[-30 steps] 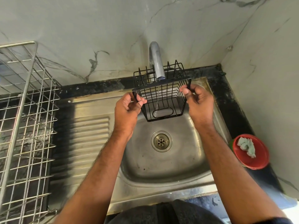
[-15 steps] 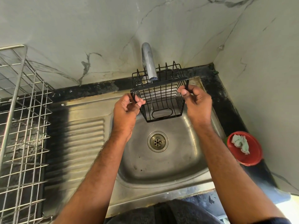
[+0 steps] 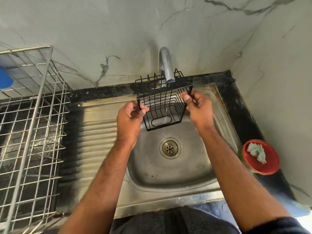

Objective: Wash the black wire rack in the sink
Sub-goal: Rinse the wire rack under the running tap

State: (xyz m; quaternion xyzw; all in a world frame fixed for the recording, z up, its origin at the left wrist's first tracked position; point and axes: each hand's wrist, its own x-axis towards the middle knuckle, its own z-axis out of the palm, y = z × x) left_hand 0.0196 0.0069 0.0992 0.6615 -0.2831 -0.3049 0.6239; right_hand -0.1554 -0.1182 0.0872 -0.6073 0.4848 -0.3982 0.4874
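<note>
A small black wire rack [image 3: 163, 105], basket-shaped with an oval cut-out at its bottom, hangs above the steel sink [image 3: 170, 181] right under the chrome tap [image 3: 166, 66]. A thin stream of water runs from the spout through the rack. My left hand [image 3: 130, 118] pinches the rack's near-left corner wire. My right hand [image 3: 197, 107] pinches the near-right corner, thumb on the rim. The rack tilts with its open top toward the tap and wall.
A round drain [image 3: 170, 148] sits in the basin below the rack. The ribbed drainboard [image 3: 99, 132] lies to the left, and a tall steel wire dish rack [image 3: 32, 125] stands beyond it. A red lid with a pale cloth [image 3: 260, 157] rests on the black counter at right.
The rack stays under the tap, held at the same corners by both hands. The view has shifted a little; the rack's left side sits slightly lower than before.
</note>
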